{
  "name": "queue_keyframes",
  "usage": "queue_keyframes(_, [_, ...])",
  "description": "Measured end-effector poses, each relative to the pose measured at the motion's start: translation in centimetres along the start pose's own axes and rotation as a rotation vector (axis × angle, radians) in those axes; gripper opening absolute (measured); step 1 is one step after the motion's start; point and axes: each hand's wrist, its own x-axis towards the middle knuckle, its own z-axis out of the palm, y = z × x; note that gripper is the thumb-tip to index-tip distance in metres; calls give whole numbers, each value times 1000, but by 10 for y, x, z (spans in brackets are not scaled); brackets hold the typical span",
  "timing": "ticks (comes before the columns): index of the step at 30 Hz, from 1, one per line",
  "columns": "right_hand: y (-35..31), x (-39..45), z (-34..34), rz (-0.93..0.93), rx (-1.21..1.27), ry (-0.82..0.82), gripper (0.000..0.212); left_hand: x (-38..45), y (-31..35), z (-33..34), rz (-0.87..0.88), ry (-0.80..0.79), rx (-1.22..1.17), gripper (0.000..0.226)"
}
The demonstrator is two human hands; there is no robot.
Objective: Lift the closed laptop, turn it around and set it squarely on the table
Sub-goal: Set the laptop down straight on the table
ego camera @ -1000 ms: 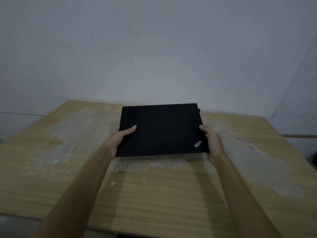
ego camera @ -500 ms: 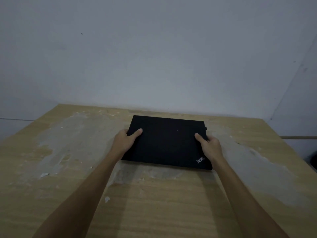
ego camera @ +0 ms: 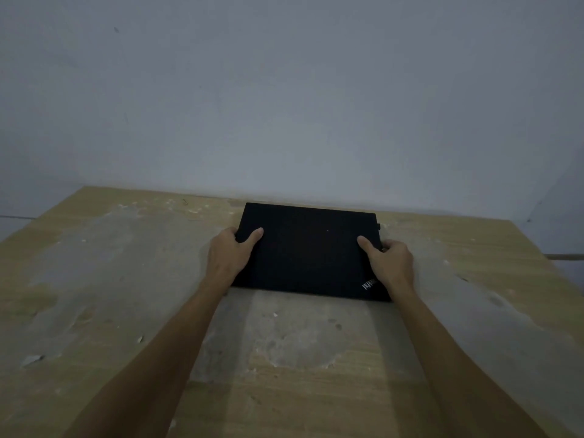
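A closed black laptop (ego camera: 308, 252) lies flat on the wooden table (ego camera: 94, 279), near the table's far edge, with its small logo at the near right corner. My left hand (ego camera: 229, 252) grips its left edge, thumb on the lid and fingers hidden under the side. On the right edge sits my right hand (ego camera: 390, 263), thumb on top, fingers wrapped round the side. The laptop's long edges run roughly parallel to the far table edge, turned slightly clockwise.
The tabletop is stained with pale grey patches and small white flecks. A plain grey wall (ego camera: 284, 105) rises right behind the table's far edge. The table's right edge (ego camera: 537, 257) is about a laptop's width from my right hand.
The laptop came down from a raised, tilted hold and was set flat on the table, farther from me. Both hands stayed on its side edges.
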Motion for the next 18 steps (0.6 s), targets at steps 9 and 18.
queue_keyframes(9, [-3, 17, 17, 3, -100, 59, 38, 23, -7, 6, 1, 70, 56, 63])
queue_keyframes(18, [2, 19, 16, -49, 5, 98, 27, 17, -2, 3, 7, 136, 118, 57])
